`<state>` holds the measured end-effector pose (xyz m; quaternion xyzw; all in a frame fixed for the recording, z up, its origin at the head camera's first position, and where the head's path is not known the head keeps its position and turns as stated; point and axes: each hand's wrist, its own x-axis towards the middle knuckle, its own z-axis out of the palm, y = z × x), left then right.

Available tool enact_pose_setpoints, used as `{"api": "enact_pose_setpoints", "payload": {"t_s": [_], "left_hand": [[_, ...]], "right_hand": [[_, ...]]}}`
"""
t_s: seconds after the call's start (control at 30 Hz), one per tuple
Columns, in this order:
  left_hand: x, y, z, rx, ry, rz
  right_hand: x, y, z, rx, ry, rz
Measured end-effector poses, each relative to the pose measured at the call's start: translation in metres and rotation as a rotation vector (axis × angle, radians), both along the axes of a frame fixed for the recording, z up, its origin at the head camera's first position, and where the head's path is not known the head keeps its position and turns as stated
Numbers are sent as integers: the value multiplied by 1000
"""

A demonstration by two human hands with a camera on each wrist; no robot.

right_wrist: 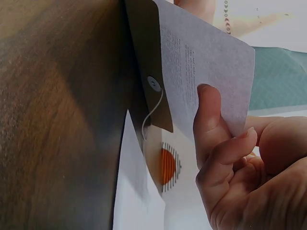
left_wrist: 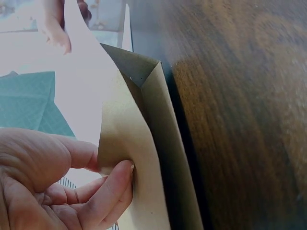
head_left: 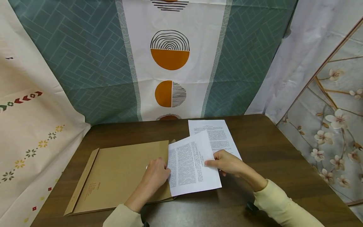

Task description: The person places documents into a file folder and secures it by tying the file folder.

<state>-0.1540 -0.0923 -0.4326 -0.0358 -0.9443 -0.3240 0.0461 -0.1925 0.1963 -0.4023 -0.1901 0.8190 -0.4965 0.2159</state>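
A large brown paper envelope (head_left: 127, 170) lies on the table with its mouth facing right. My left hand (head_left: 156, 173) pinches the upper layer at that mouth between thumb and fingers. In the left wrist view the envelope's opening (left_wrist: 148, 115) gapes, with the folded side gusset showing. My right hand (head_left: 231, 163) holds a printed sheet (head_left: 187, 170) by its right edge, thumb on top. The sheet is tilted, and its left edge meets the envelope's mouth. In the right wrist view the envelope flap carries a round button (right_wrist: 153, 84) with a white string (right_wrist: 152, 115).
A second printed sheet (head_left: 218, 137) lies at the back of the brown wooden table (head_left: 263, 151), partly covered by the held sheet. Patterned cloths (head_left: 102, 63) hang behind the table and along both sides.
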Motion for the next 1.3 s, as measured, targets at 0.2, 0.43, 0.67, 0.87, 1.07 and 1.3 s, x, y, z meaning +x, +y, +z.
{"api": "enact_pose_setpoints", "payload": {"t_s": [0.2,0.43,0.67,0.87,1.07,1.3], "left_hand": [[0,0,0,-2,0,6],[1,-1,0,-1,10,-2],[1,0,0,-4,4,-9],[1,0,0,0,-6,-4],[0,0,0,-18,-12,10],[-1,0,1,-7,-44,15]], "right_hand": [[-1,-9,-6,-4,-9,-1],[0,-21,-13,6,-19,-21],[-1,-32,-17,-5,-28,15],[-2,-33,-15,-36,-54,39],[-4,-22,-8,-78,-65,-26],[-5,-27,-12,-75,-90,-30]]}}
